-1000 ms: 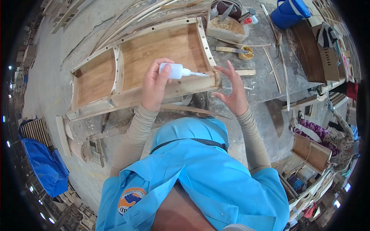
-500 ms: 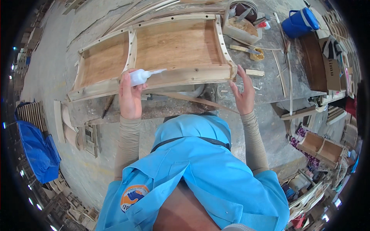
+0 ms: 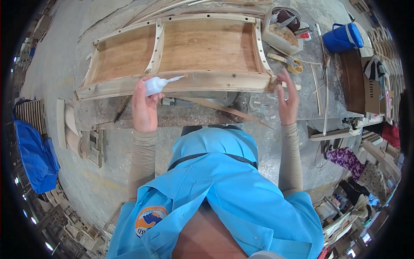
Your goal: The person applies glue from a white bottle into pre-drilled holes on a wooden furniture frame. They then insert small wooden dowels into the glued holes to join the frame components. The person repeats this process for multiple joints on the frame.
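A white squeeze bottle (image 3: pixel 154 86) with a long thin nozzle lies across my left hand (image 3: pixel 144 111), which is closed around it. Its nozzle points right, with the tip by the near rail of a curved wooden frame (image 3: pixel 202 82). Thin plywood panels back the frame's two bays, and dark holes run along its far rail and crosspieces. My right hand (image 3: pixel 289 100) is just right of the frame's near right corner. The fingers there are raised and apart, with nothing between them.
On the worktable (image 3: pixel 258 108) at the far right are a white tub (image 3: pixel 280 36) of tools, a yellow cup (image 3: pixel 295 66) with a brush or spatula across it, and wood strips. Beyond stands a blue cooler (image 3: pixel 343 38). A loose thin strip (image 3: pixel 228 110) overhangs the table's near edge.
The whole view has shifted a little, so the frame and table sit farther right. My right hand has moved right, slightly away from the frame's corner. The bottle stays in my left hand.
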A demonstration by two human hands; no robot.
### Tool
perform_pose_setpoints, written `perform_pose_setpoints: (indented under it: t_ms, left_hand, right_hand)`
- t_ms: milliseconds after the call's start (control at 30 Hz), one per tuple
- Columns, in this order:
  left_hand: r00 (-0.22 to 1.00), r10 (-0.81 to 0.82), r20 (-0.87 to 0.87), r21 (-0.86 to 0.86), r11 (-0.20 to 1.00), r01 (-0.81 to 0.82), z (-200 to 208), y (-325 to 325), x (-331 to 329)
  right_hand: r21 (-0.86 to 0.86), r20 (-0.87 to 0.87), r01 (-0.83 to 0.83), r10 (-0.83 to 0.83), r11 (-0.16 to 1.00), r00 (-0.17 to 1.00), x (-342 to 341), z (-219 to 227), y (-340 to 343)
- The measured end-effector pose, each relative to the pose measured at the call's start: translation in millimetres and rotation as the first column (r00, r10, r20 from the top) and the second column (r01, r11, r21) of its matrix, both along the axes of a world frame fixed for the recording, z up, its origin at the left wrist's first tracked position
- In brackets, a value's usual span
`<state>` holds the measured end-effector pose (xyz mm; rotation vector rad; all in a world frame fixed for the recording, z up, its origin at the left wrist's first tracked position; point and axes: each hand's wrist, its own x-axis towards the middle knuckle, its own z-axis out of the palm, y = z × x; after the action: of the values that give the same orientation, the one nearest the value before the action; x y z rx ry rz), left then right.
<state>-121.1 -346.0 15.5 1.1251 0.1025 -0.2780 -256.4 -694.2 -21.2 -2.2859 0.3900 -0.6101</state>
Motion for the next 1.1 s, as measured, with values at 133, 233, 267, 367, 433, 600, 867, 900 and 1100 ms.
perform_pose_setpoints:
  t_ms: [133, 233, 267, 367, 433, 600, 867, 900, 1100]
  left_hand:
    - [1.000, -0.019, 0.018, 0.003, 1.000, 0.019, -1.9, 6.3, -1.1]
    - [0.999, -0.020, 0.026, -0.012, 1.000, 0.020, -0.8, 9.8, -5.0]
    - [0.999, -0.019, 0.033, -0.019, 1.000, 0.020, 0.8, 10.7, -6.2]
    - [0.999, 0.038, 0.038, 0.001, 0.999, -0.039, 5.2, 16.1, -13.8]
    - [0.996, 0.059, 0.065, 0.005, 0.998, -0.059, 10.1, 22.5, -19.3]
    - [0.977, 0.204, 0.065, 0.066, 0.976, -0.208, 12.1, 50.8, -39.5]
    - [0.957, 0.289, 0.002, 0.154, 0.946, -0.286, 15.3, 58.1, -58.0]
    - [0.964, 0.266, 0.010, 0.143, 0.954, -0.265, 15.0, 58.4, -56.5]
    - [0.986, 0.161, 0.032, 0.045, 0.986, -0.162, 10.7, 60.9, -44.7]
  right_hand:
    - [-0.266, 0.023, 0.024, -0.018, 0.964, 1.000, 33.7, 38.9, -39.5]
    - [-0.394, -0.011, 0.049, -0.058, 0.918, 0.998, 76.1, 47.8, -75.7]
    - [-0.440, -0.034, 0.040, -0.061, 0.897, 0.998, 92.9, 42.3, -90.9]
    - [-0.633, -0.260, -0.118, -0.067, 0.765, 0.963, 143.0, 5.6, -141.1]
    - [-0.709, -0.404, -0.233, -0.113, 0.666, 0.908, 169.2, -29.0, -176.6]
    - [-0.714, -0.600, -0.416, -0.186, 0.563, 0.778, 211.1, -83.1, -227.4]
    - [-0.682, -0.652, -0.453, -0.197, 0.575, 0.732, 216.9, -77.6, -224.0]
    - [-0.686, -0.657, -0.457, -0.212, 0.566, 0.724, 212.9, -77.1, -228.3]
    - [-0.589, -0.086, -0.044, -0.009, 0.807, 0.996, 135.0, 9.6, -125.0]
